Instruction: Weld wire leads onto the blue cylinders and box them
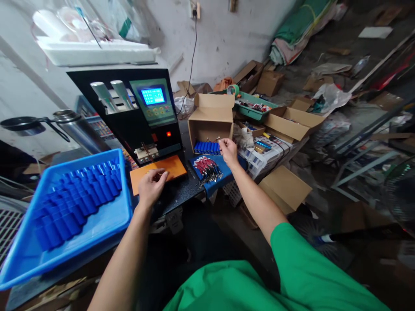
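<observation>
My left hand [151, 186] rests on an orange board [177, 167] in front of a black machine with a lit screen. Its fingers are curled with the thumb alongside; whatever they may hold is hidden. At the front right of an open cardboard box [210, 113], my right hand [228, 152] pinches what looks like the end of a thin wire lead [218, 138]. Below those fingertips, a row of blue cylindrical battery cells [206, 147] stands inside the box. A bundle of red and black wires [207, 167] lies on a blue cloth [227, 172] just in front.
A blue tray [125, 190] with many blue cells [78, 194] stands on the left. The black machine [123, 125] rises behind the board, with a steel flask [69, 123] beside it. Green bins [256, 113] and open cartons [292, 123] crowd the right. A fan [400, 190] stands far right.
</observation>
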Demonstrator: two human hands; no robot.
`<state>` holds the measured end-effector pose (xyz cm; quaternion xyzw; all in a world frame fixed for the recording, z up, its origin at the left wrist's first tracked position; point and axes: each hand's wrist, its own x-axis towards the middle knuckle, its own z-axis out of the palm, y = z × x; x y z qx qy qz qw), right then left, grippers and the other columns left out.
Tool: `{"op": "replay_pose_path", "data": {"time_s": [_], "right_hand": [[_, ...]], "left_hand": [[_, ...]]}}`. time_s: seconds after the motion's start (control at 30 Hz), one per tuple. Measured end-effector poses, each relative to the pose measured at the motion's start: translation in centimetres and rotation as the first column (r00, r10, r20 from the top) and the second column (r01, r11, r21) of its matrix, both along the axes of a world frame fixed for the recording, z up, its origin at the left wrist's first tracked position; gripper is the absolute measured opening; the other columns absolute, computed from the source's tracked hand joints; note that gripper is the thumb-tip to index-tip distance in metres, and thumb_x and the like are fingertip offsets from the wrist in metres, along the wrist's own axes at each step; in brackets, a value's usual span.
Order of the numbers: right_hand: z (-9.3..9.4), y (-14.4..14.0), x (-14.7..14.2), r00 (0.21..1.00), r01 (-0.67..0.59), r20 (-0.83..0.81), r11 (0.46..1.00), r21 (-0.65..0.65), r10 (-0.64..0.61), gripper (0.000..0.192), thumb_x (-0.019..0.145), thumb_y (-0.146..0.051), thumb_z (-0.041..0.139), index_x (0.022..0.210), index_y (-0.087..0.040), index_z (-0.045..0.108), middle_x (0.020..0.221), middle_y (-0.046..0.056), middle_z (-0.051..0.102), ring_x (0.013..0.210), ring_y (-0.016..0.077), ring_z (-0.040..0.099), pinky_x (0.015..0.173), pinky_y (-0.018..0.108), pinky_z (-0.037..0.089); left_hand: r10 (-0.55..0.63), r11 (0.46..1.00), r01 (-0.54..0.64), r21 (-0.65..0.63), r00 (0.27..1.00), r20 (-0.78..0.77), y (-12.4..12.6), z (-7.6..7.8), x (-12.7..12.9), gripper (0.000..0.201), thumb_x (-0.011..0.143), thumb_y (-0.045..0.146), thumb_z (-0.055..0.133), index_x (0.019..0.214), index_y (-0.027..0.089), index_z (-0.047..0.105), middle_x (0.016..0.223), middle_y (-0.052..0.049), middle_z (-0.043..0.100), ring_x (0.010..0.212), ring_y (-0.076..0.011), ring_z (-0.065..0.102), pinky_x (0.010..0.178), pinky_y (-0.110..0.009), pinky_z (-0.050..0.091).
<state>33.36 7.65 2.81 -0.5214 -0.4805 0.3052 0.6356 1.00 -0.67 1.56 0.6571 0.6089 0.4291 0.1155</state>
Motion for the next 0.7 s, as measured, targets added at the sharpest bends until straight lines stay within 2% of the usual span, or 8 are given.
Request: {"op": "replay_pose_path", "data": {"time_s": [0.1,0.2,0.27,0.43,0.57,0.7], "right_hand": [[1.0,-1.3,-2.1,0.995,-0.043,-0.084,0.996,0.079,0.049,0.029,0.09,-0.047,0.062,0.083,-0.02,0.056,0.065,-0.006,0.051,0.052,0.0082,0.045,0.051,0.02,0.038],[1.3,-3.1,-5.1,0.982,-0.09,-0.153,0.989,0.119,0.108,0.032,0.09,-0.051,0.061,0.081,-0.021,0.054,0.065,-0.006,0.051,0.051,0.0075,0.045,0.051,0.02,0.038],[1.0,-4.7,-7.4,0.966,-0.158,-0.19,0.982,0.1,0.175,0.035,0.089,-0.055,0.06,0.082,-0.021,0.054,0.064,-0.006,0.051,0.05,0.0078,0.045,0.051,0.02,0.039],[-0.6,-8.7,-12.5,0.926,-0.314,-0.202,0.948,0.054,0.318,0.036,0.086,-0.059,0.06,0.082,-0.023,0.055,0.064,-0.005,0.053,0.055,0.0107,0.05,0.054,0.022,0.043],[-1.8,-10.6,-14.4,0.929,-0.298,-0.214,0.953,0.053,0.303,0.033,0.084,-0.054,0.063,0.079,-0.023,0.056,0.071,-0.002,0.058,0.068,0.0143,0.057,0.063,0.025,0.048],[-2.6,-11.3,-14.9,0.917,-0.321,-0.248,0.947,0.009,0.313,0.033,0.084,-0.054,0.064,0.08,-0.022,0.056,0.068,-0.003,0.057,0.065,0.0137,0.056,0.06,0.024,0.047]], "left_hand": [[-0.014,1.0,0.015,-0.011,0.997,0.08,-0.4,0.4,0.3,0.042,0.081,0.055,0.062,0.098,0.018,0.074,0.084,-0.005,0.073,0.072,-0.0173,0.064,0.072,-0.03,0.051],[-0.049,0.999,0.051,-0.006,0.979,0.197,-1.7,0.9,1.9,0.045,0.081,0.055,0.064,0.103,0.017,0.074,0.096,-0.008,0.076,0.083,-0.0194,0.069,0.079,-0.032,0.056],[-0.09,0.996,0.095,-0.006,0.963,0.254,-2.9,1.1,3.6,0.047,0.08,0.056,0.066,0.105,0.017,0.074,0.102,-0.01,0.077,0.091,-0.0216,0.071,0.085,-0.035,0.057],[-0.127,0.983,0.171,-0.062,0.89,0.437,-5.2,0.9,6.9,0.051,0.076,0.057,0.073,0.106,0.015,0.074,0.103,-0.011,0.078,0.094,-0.0251,0.073,0.091,-0.041,0.059],[-0.103,0.983,0.16,-0.089,0.885,0.454,-6.4,0.4,7.1,0.042,0.077,0.053,0.072,0.096,0.016,0.076,0.094,-0.01,0.078,0.087,-0.0243,0.074,0.085,-0.039,0.061],[-0.053,0.991,0.104,-0.087,0.891,0.452,-7.2,-0.6,6.5,0.038,0.077,0.05,0.072,0.092,0.016,0.077,0.09,-0.009,0.078,0.083,-0.0222,0.073,0.081,-0.036,0.06]]}}
